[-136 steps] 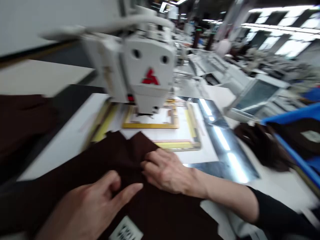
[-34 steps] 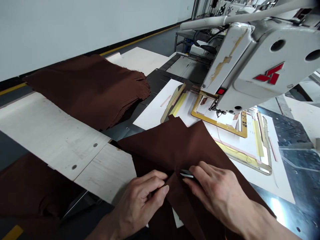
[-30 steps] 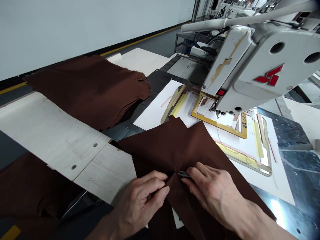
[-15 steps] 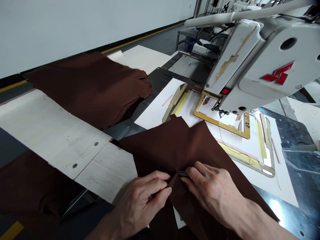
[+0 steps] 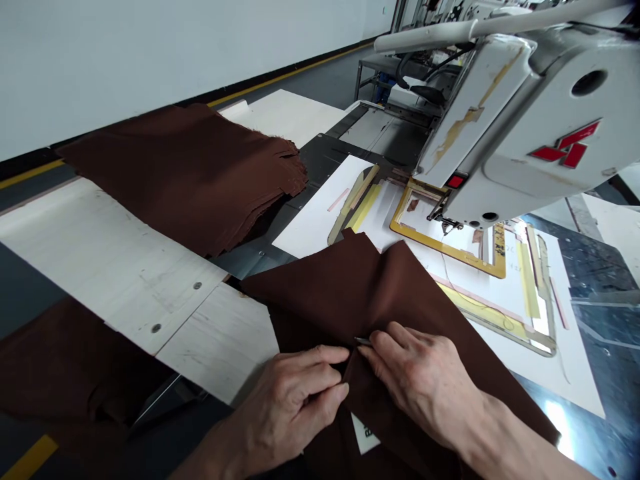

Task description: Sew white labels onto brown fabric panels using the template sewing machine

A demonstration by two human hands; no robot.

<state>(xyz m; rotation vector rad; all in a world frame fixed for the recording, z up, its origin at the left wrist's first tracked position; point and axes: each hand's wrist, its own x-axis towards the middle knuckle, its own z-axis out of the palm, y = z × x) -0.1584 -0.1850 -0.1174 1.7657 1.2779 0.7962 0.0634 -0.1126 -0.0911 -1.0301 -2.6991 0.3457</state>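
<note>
A piece of dark brown fabric (image 5: 325, 283) lies across the near edge of the machine bed, creased toward a point between my hands. My left hand (image 5: 295, 400) pinches a fold of it between thumb and fingers. Just to the right, my right hand (image 5: 420, 377) is closed on a small dark metal tool (image 5: 363, 341), whose tip rests at the crease; the rest of the tool is hidden in my fingers. Below the hands a white label (image 5: 365, 435) with dark print shows partly from under the fabric.
A sewing machine head (image 5: 545, 127) stands at the right, above a yellow frame (image 5: 450, 250) and a white template sheet (image 5: 310, 220). Stacked brown fabric (image 5: 190, 173) covers part of a pale board (image 5: 115, 253) at the left. More brown cloth (image 5: 55, 367) hangs lower left.
The view has shifted slightly. The fold between my hands has moved a little, and more of the white label shows. My grip looks the same.
</note>
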